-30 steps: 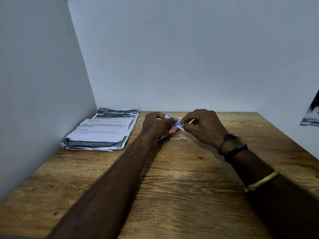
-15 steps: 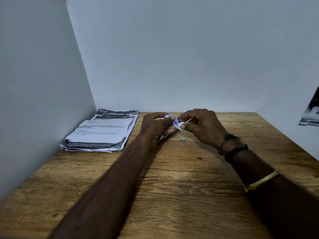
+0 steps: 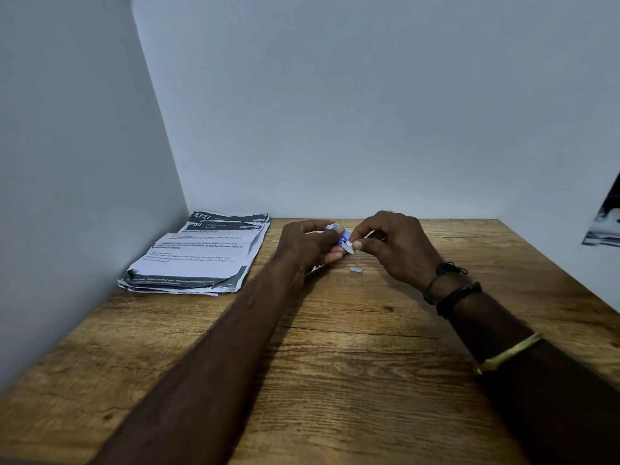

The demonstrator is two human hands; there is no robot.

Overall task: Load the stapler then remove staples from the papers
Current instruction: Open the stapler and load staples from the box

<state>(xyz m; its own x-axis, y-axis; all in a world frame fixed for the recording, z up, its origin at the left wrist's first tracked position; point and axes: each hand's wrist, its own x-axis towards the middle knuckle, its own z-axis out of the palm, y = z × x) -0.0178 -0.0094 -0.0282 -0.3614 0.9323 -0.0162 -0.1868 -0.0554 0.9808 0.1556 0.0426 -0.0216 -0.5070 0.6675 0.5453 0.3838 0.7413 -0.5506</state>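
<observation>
Hands are barely shifting from a second ago: left hand (image 3: 310,245) is still gripping the little staple box (image 3: 341,237), right hand (image 3: 396,245) is pinching a strip out of it. Loose strip (image 3: 356,270) is sitting on the table (image 3: 335,364), papers (image 3: 198,255) are waiting far left. Stapler's mostly hidden, so loading is probably still early.

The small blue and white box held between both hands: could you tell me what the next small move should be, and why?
Probably draw a strip of staples out of the small blue and white box. The left hand grips the box while the right hand pinches at its open end, and only one short staple piece lies on the wooden table. The stapler itself is not clearly visible.
</observation>
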